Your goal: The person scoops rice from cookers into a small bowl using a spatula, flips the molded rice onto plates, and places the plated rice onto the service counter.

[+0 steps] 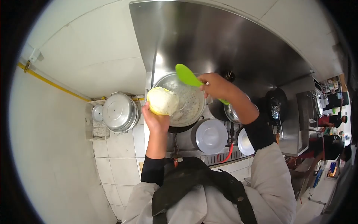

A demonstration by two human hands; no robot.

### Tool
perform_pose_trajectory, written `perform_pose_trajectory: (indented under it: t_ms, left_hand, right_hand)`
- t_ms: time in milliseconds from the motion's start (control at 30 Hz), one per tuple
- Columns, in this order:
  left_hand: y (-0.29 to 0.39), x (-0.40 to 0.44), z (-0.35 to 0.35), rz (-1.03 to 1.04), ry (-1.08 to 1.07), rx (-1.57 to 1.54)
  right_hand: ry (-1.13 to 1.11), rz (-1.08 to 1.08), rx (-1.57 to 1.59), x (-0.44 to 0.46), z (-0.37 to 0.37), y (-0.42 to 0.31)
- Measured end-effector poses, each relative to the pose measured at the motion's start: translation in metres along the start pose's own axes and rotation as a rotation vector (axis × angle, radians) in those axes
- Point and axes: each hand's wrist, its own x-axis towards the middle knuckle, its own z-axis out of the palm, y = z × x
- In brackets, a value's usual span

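My left hand (pixel 155 120) holds a yellow-green bowl heaped with a pale, whitish food (pixel 164 100), over the left part of a wide round pan (pixel 192 106). The pan stands on the stove, with a thin whitish layer and dark specks inside. In my right hand (pixel 216 86) is a bright green spatula (pixel 187 75), its broad blade pointing up and left above the pan's far side. The blade is apart from the bowl.
White plates (pixel 211 136) sit at the stove's front, right of the pan. A metal bowl (pixel 234 112) and a black wok (pixel 276 104) are further right. Stacked lidded pots (pixel 118 112) stand at left. A steel backsplash (pixel 209 37) rises behind. People are at far right.
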Motion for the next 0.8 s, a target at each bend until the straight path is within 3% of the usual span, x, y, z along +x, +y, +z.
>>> perform_pose_trajectory:
  t_ms: [167, 267, 367, 467, 500, 600, 700, 800]
  left_hand:
    - [0.048, -0.028, -0.019, 0.047, 0.109, -0.043]
    - [0.070, -0.039, -0.030, 0.101, 0.119, -0.084]
    - [0.081, -0.043, -0.040, 0.133, 0.118, -0.109]
    - [0.081, -0.045, -0.038, 0.117, 0.127, -0.117]
    - [0.081, -0.046, -0.037, 0.112, 0.133, -0.108]
    - [0.082, -0.046, -0.038, 0.110, 0.145, -0.096]
    - [0.086, -0.045, -0.040, 0.115, 0.145, -0.107]
    - [0.093, -0.043, -0.041, 0.119, 0.127, -0.110]
  right_hand:
    - [-0.117, 0.289, -0.423, 0.054, 0.017, 0.049]
    - [-0.118, 0.398, -0.186, 0.086, 0.037, 0.089]
    - [-0.072, 0.369, -0.132, 0.115, 0.065, 0.111]
    - [-0.077, 0.114, -0.233, 0.127, 0.096, 0.099]
    - [0.048, 0.021, -0.254, 0.122, 0.108, 0.086]
    - [-0.094, 0.147, -0.364, 0.097, 0.112, 0.026]
    - [-0.173, -0.017, -0.409, 0.090, 0.113, 0.031]
    - [-0.216, -0.116, -0.710, 0.060, 0.099, 0.014]
